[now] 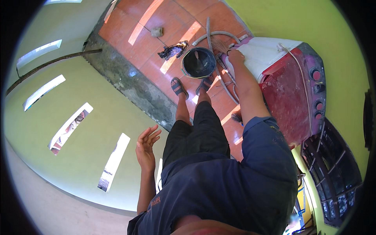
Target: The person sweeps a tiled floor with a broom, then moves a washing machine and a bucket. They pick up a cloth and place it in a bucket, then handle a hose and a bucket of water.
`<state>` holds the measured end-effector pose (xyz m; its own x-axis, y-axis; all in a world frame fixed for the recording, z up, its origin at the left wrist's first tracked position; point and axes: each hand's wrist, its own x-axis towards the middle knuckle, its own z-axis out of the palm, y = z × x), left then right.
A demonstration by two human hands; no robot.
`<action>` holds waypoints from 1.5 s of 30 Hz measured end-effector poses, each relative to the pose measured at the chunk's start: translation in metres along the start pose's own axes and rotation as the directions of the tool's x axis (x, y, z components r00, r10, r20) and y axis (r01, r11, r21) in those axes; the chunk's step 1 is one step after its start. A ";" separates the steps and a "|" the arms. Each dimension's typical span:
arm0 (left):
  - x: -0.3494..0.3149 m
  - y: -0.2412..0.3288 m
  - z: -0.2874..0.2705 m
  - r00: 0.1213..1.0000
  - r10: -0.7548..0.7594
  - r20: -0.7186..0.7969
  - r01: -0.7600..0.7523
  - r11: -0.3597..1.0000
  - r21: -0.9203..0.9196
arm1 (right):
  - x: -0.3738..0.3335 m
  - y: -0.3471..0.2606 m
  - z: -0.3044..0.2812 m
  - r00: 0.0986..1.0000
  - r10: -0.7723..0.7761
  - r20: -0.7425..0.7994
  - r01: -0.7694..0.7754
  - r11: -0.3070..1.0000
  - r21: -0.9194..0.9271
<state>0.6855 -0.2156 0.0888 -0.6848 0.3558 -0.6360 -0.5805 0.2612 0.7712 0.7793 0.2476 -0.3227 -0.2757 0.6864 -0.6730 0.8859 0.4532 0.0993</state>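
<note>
My right hand (236,57) reaches out to the near end of a washing machine (291,105) on my right. Its fingers are closed, and tan bristles of a brush (219,44) fan out just beyond them; the handle is hidden in the hand. My left hand (146,145) hangs in the air by my left side, fingers apart, holding nothing. Between my feet and the brush stands a black bucket (190,72) with a dark inside. A small tool with a pale handle (197,57) leans within it.
Grey hoses (208,29) curl over the orange tile floor (180,19) beside the machine. A crumpled dark plastic bag (173,50) and a small rough block (157,31) lie farther off. Along the left runs a green wall (78,133) with slot openings. Dark bristles (237,116) show under my right arm.
</note>
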 end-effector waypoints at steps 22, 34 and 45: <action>0.013 0.017 -0.055 0.952 0.094 0.292 -0.143 0.978 0.150 | -0.225 -0.032 0.187 0.976 0.084 0.202 -0.198 0.728 0.657; -0.030 -0.020 0.080 0.865 0.035 0.501 -0.189 0.947 0.261 | -0.387 0.201 0.268 0.808 0.334 0.485 -0.417 -0.256 0.872; -0.122 -0.086 0.259 0.636 -0.051 0.770 -0.362 0.861 0.356 | -0.533 0.441 0.315 0.625 0.473 0.621 -0.281 -0.605 0.745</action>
<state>0.9327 -0.0493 0.1070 -0.0673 0.9039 -0.4225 -0.0948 0.4158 0.9045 1.4343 -0.0975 -0.1512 0.4780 0.2905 -0.8289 -0.1807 -0.8910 -0.4165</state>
